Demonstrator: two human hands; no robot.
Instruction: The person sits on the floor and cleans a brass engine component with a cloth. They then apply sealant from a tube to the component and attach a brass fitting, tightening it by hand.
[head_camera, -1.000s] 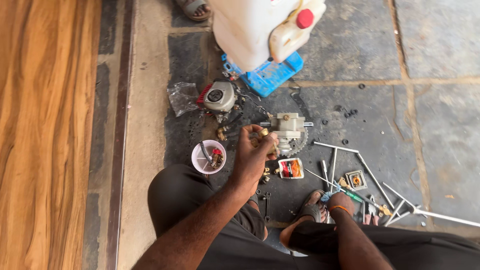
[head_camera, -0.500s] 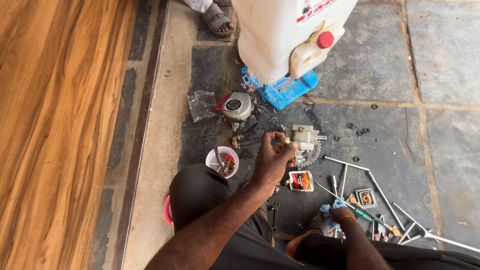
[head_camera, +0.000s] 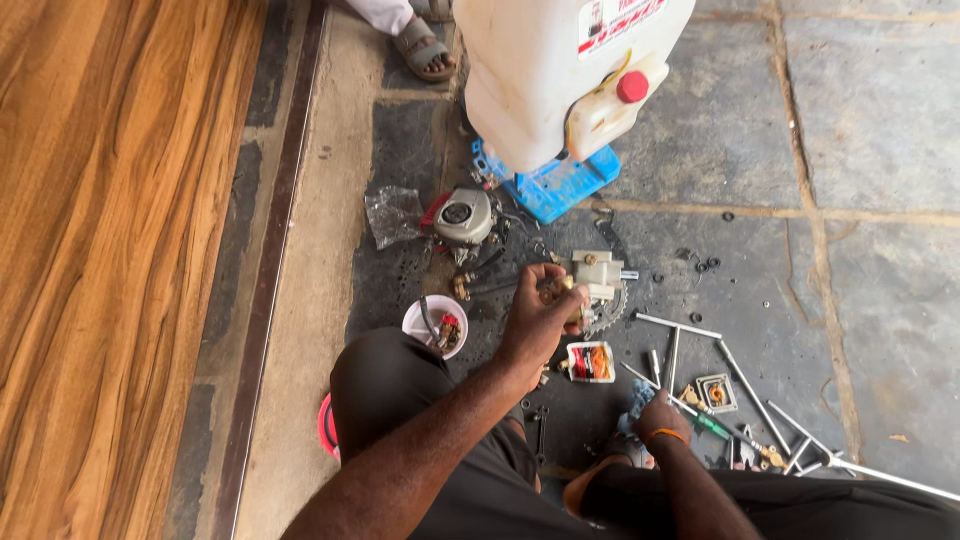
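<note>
We see the left hand (head_camera: 545, 320) curled over a small brass-coloured fitting (head_camera: 556, 288), fingers closed round it, right beside a blocky cast-metal pump body (head_camera: 597, 273) that sits on the dark, oil-stained stone floor (head_camera: 880, 120). The pump body is pale grey and roughly cuboid, with a short stub poking out toward the right — its long axis runs roughly left to right in the view. A toothed, gear-like disc (head_camera: 607, 312) shows just below it, partly hidden by the hand.

The right hand (head_camera: 655, 418) rests low near the person's knee, on a blue cloth (head_camera: 636, 398); we cannot tell how far it is closed, or whether it grips anything. Just beside it lie a green-handled screwdriver (head_camera: 712, 425) and several thin, straight metal rods (head_camera: 680, 325), fanned across the floor.

Near the left forearm stands a small round white bowl (head_camera: 420, 322) holding small parts, and a little rectangular white box (head_camera: 590, 362) with red contents lies below the left hand. Further up sits a rounded grey engine part (head_camera: 463, 217), next to a crumpled clear plastic bag (head_camera: 393, 214). Above that — a large white plastic tank (head_camera: 540, 70) with a red cap, standing on a blue base (head_camera: 560, 187). A wood-grain surface (head_camera: 110, 250) fills the left side.
</note>
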